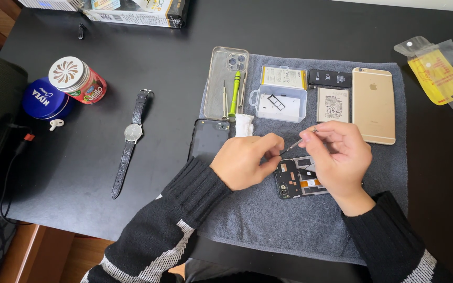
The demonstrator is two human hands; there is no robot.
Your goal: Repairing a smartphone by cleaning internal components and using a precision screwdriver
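My right hand (336,157) has its fingertips pinched shut on thin tweezers (297,142), tips angled down toward my left hand (247,160), whose curled fingers steady the top edge of the opened phone (297,183) on the grey towel (289,220). A slip here, I judge, could scrape the bare board. The gold phone (373,105), battery (333,104) and clear parts box (280,94) lie just beyond.

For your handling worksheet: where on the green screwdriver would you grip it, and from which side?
Grip the green screwdriver on its thick green handle, coming from above. It lies flat on the clear case with thin drivers close on both sides, so pinching downward across the handle looks easiest; the narrow tip end offers little hold.
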